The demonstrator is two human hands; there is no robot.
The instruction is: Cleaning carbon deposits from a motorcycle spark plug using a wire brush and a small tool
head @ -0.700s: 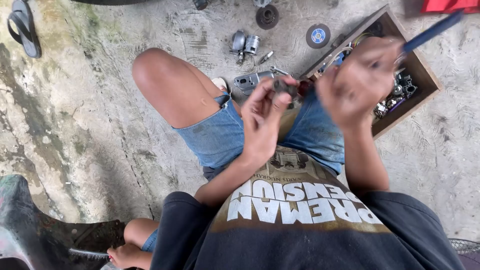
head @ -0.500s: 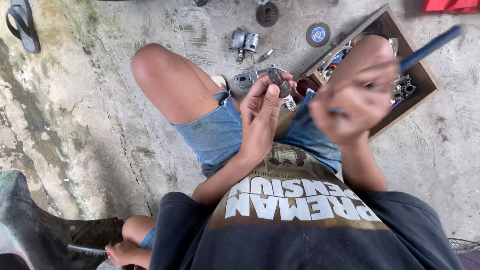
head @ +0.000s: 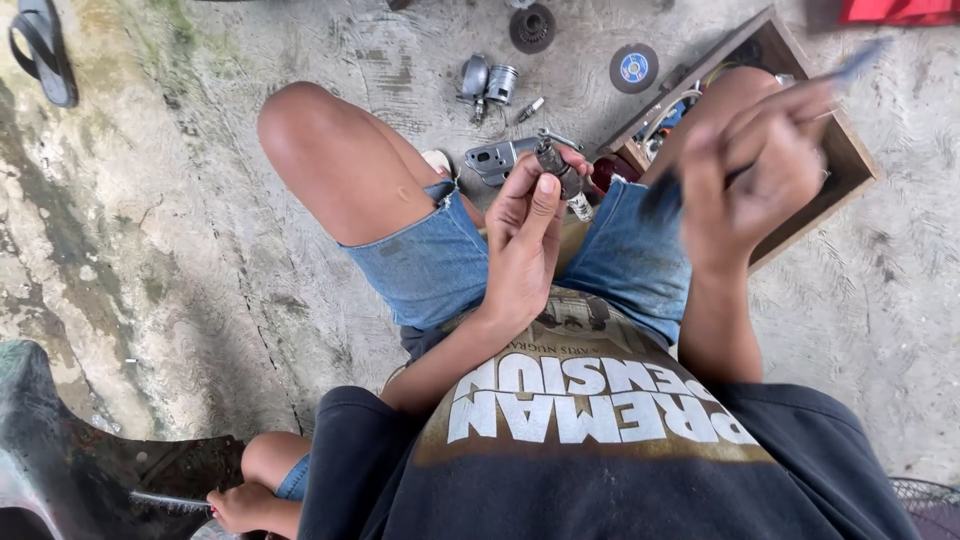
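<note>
My left hand is raised over my lap and pinches a small dark cylindrical metal part between thumb and fingertips. My right hand, blurred by motion, grips a thin blue-handled tool. The tool's dark end points down towards the metal part, about a hand's width to its right. I sit on a concrete floor in denim shorts with my knees apart.
A wooden box of loose parts lies under my right hand. Beyond my knees on the floor are a grey metal casing, piston parts, a toothed wheel and a grinding disc. A sandal lies far left.
My right hand with the tool dipped towards the part, then swung back up and right. My left hand stays put, still holding the metal part.
</note>
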